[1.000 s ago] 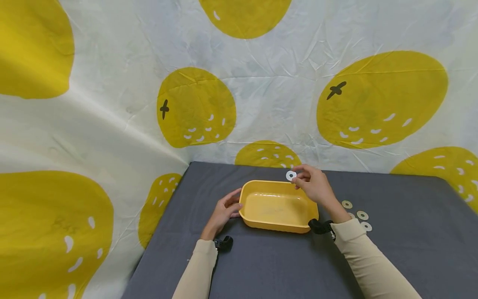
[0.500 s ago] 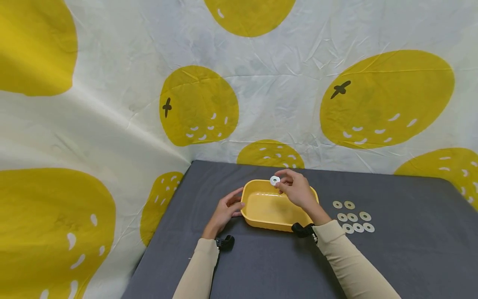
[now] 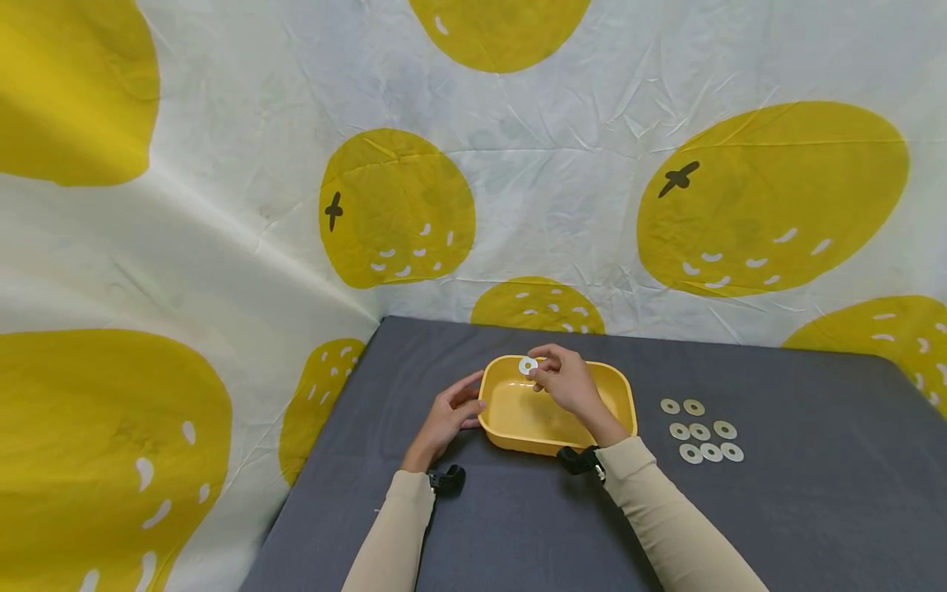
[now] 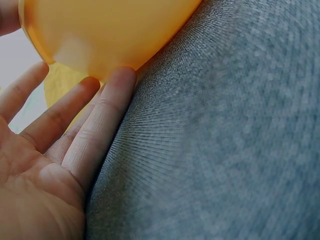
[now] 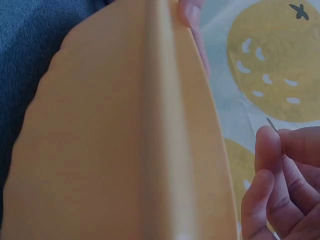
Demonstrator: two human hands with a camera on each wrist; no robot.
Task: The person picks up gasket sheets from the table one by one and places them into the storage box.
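A yellow rectangular plastic tub (image 3: pixel 518 411) with rounded corners stands on the grey cloth. At its left end my left hand (image 3: pixel 442 421) holds it, the thumb over the rim and the fingers against the outer wall. Those fingers (image 4: pixel 92 135) lie fairly straight along the wall in the left wrist view. My right hand (image 3: pixel 571 385) pinches a flat silvery washer (image 3: pixel 521 367) between thumb and fingertips, over the tub's far left part. From the right wrist the washer (image 5: pixel 270 123) appears edge-on, a thin line above the fingertips.
Several flat washers (image 3: pixel 685 455) lie in loose rows on the grey cloth (image 3: pixel 814 493), right of the tub. Behind the table hangs a white curtain (image 3: pixel 547 205) with large yellow fruit prints; it also runs along the left side.
My right hand has carried the washer leftward, from the tub's far right rim to over its left part. The washers on the cloth came into fuller view. My left hand keeps its hold.
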